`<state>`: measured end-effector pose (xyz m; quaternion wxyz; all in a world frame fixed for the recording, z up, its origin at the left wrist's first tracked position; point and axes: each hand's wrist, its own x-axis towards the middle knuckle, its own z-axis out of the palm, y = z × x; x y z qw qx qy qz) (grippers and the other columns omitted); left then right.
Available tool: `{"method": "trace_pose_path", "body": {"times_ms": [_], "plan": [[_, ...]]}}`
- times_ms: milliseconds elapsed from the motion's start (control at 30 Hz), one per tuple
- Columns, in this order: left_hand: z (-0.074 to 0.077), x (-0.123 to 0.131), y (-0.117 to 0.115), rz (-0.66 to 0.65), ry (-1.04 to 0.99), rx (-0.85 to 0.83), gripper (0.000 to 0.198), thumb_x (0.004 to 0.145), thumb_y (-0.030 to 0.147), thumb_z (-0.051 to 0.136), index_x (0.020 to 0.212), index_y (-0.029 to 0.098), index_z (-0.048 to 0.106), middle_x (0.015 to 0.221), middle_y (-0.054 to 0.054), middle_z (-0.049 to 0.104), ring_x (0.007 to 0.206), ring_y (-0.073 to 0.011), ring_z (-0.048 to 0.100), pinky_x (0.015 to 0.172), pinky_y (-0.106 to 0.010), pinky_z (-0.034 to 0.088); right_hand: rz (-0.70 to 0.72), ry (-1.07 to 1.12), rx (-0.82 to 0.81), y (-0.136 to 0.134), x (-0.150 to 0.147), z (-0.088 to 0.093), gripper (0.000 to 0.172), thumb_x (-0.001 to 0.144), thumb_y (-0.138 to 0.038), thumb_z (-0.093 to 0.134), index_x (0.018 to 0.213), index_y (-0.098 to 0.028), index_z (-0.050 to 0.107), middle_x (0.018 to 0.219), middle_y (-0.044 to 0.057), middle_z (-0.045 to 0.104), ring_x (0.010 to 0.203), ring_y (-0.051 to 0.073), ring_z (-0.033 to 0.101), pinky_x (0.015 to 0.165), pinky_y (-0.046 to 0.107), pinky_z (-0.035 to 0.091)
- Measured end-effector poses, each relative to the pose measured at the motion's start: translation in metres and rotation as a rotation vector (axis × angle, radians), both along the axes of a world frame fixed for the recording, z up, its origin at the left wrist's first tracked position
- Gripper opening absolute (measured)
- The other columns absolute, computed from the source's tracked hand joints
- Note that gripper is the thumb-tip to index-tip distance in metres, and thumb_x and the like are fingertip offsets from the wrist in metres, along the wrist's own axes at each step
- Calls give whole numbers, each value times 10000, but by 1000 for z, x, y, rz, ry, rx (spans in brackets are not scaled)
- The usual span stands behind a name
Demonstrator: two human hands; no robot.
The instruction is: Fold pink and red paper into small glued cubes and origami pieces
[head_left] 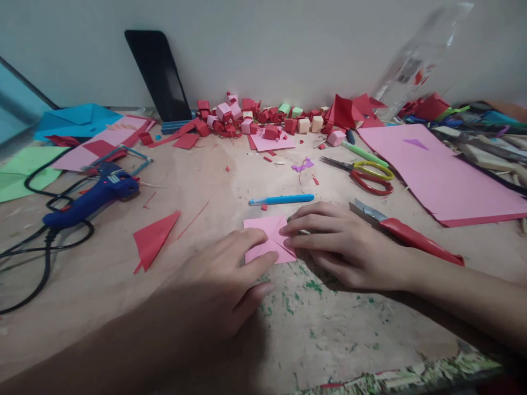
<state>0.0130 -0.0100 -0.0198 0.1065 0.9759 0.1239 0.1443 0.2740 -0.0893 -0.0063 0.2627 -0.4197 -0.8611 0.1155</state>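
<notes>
A small square of folded pink paper (274, 226) lies flat on the table, with crease lines crossing near its middle. Fingers of my left hand (228, 266) rest on its left and lower part, spread apart. From the right, my right hand (343, 244) touches the paper's right edge with its fingertips, fingers stretched out; part of that edge is hidden under them. Just beyond the paper lies a blue pen (282, 200). A red-handled knife (420, 241) lies behind my right wrist, and a folded red paper piece (156, 238) is left of my left hand.
A blue glue gun (93, 197) with a looping black cable sits at the left. Scissors (366, 174) and a large pink sheet (444, 175) lie at the right. Small paper cubes (247, 118), a leaning phone (158, 74) and a plastic bottle (420, 60) line the wall.
</notes>
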Motion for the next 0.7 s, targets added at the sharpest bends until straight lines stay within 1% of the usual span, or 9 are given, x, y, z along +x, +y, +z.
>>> {"method": "trace_pose_path", "body": {"times_ms": [100,200,367,500,700], "plan": [[2,2,0,-8,13,-2,321,1014,285,493,1274,198,662,1317,-160,655,1110,-344,661,840,-504,588,-2,-1,-4,0,0,0,275,971,-86,547,1159,-136,741,1206,117,736,1172,230,615,1031,412,502],[3,2,0,-6,30,-12,321,1017,283,501,1281,198,663,1340,-158,655,1140,-346,658,872,-520,590,3,6,6,0,1,0,275,971,-91,548,1159,-132,744,1207,115,739,1169,229,620,1029,408,507],[3,2,0,-9,31,-10,355,1028,290,496,1319,178,664,1407,-164,647,1237,-358,634,968,-557,578,5,0,4,0,1,-1,289,967,-92,550,1175,-153,741,1218,112,741,1185,238,624,1036,421,508],[4,2,1,-57,34,16,372,1039,275,493,1342,136,659,1416,-148,664,1296,-353,616,1055,-567,547,0,-4,4,0,1,-1,288,975,-105,538,1170,-165,740,1212,111,743,1180,242,632,1029,435,513],[3,3,3,-85,22,49,373,1017,254,525,1337,116,659,1428,-142,663,1304,-364,617,1053,-574,555,-5,-4,4,0,1,-2,296,979,-105,520,1168,-140,746,1197,117,750,1165,236,647,1034,434,511]]}}
